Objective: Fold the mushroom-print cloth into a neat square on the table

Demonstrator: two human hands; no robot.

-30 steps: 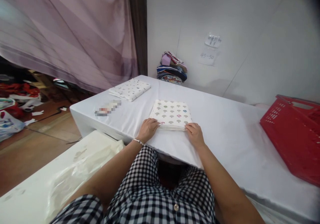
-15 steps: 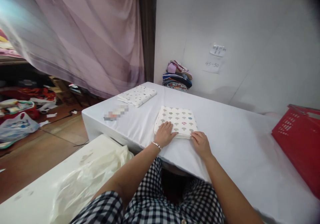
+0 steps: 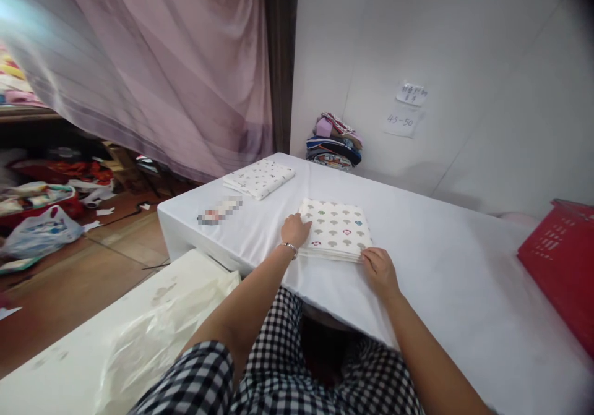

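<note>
The left hand (image 3: pixel 295 230) has slid off the top of the folded cloth (image 3: pixel 336 227) to its left edge, fingers curled against the side. The cloth sits near the front of the white table (image 3: pixel 431 248). The right hand (image 3: pixel 379 269) stays flat at the near right corner, fingers together, just pressing. It looks neat and square now.

Soft, even indoor light, perhaps from the left; blurred, stretched edges; dark vignette top right.
</note>
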